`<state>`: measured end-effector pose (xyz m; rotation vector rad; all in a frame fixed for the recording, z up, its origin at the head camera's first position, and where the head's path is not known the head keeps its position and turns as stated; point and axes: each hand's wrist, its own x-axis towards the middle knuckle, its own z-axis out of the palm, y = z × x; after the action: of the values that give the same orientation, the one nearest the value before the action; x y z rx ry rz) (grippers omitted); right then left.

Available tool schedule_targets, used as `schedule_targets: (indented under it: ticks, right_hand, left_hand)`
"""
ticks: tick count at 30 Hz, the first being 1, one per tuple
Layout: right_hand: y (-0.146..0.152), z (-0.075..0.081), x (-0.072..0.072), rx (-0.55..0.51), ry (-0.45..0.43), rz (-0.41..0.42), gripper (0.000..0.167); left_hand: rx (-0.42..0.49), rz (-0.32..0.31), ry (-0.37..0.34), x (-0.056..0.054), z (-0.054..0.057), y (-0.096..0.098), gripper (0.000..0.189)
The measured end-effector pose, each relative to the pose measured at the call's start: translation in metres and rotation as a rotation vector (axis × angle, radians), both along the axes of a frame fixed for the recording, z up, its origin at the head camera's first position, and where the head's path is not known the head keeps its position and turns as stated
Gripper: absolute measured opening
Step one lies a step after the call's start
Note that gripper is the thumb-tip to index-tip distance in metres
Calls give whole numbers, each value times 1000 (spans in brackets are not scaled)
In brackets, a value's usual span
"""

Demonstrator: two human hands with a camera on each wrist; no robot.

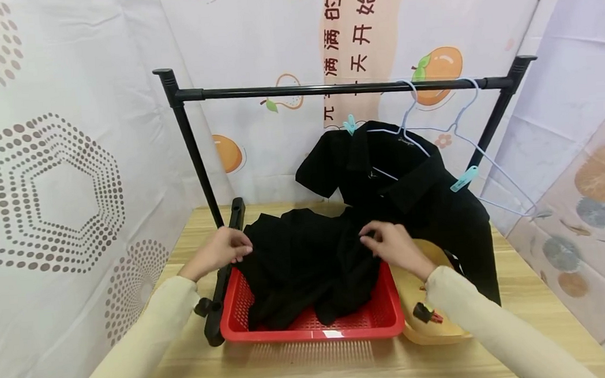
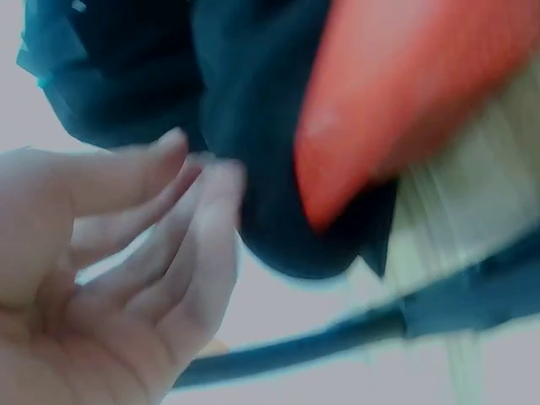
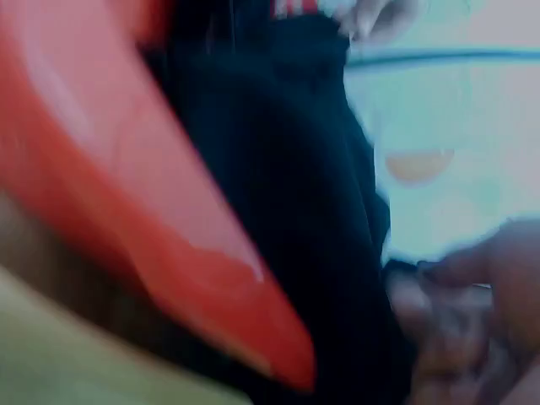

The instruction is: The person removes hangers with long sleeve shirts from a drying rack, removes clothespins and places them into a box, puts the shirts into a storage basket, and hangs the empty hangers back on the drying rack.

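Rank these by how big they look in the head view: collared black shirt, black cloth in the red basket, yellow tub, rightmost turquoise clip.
1. Collared black shirt
2. Black cloth
3. Yellow tub, judged by its visible part
4. Rightmost turquoise clip

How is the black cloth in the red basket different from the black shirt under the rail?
The black cloth lies rumpled in the red basket, while the black shirt hangs below the black rail. The shirt shows a collar; no collar shows on the cloth. The shirt has light-blue clips on it; none show on the cloth. Both are black.
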<state>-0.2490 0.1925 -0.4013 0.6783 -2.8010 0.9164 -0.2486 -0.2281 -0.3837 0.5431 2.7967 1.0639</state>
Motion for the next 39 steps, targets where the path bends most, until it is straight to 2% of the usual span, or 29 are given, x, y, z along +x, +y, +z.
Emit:
schedule_targets:
  ticks: [2, 4, 7, 10, 12, 16, 19, 23, 28, 31, 33, 36, 39]
  right_hand:
    - [5, 3, -13, 65, -11, -116, 32]
    - [8, 2, -24, 149, -69, -170, 45]
    - [10, -2, -36, 241, -160, -168, 57]
    - [9, -7, -43, 250, -187, -177, 52]
    - [8, -8, -46, 225, -172, -191, 44]
    - [8, -8, -52, 178, -90, -221, 23]
    - [10, -6, -57, 141, -21, -204, 16]
    - [12, 2, -63, -15, 8, -155, 19]
    - [9, 21, -67, -239, -28, -154, 35]
    - [3, 33, -62, -366, -43, -118, 44]
    - [-2, 40, -54, -461, -52, -72, 44]
    - [-10, 46, -34, -525, -42, -6, 38]
    - [-16, 38, -11, -477, -11, 94, 27]
  left_hand:
    - [-62, 83, 47, -10, -1, -5, 18]
    - [-144, 129, 62, -20, -6, -9, 29]
    - [-235, 129, 37, -30, -16, -10, 46]
    - [-254, 125, 44, -37, -24, -8, 48]
    - [-231, 140, 87, -40, -26, -6, 40]
    - [-220, 175, 240, -44, -25, -3, 16]
    - [-229, 197, 317, -46, -21, -4, 10]
    - [-145, 252, 349, -49, -12, -5, 13]
    - [64, 298, 439, -49, 11, 0, 19]
    - [168, 275, 466, -40, 27, 5, 21]
    - [202, 233, 465, -30, 35, 8, 22]
    - [210, 114, 398, -10, 43, 12, 23]
    - [152, -45, 265, 7, 37, 14, 21]
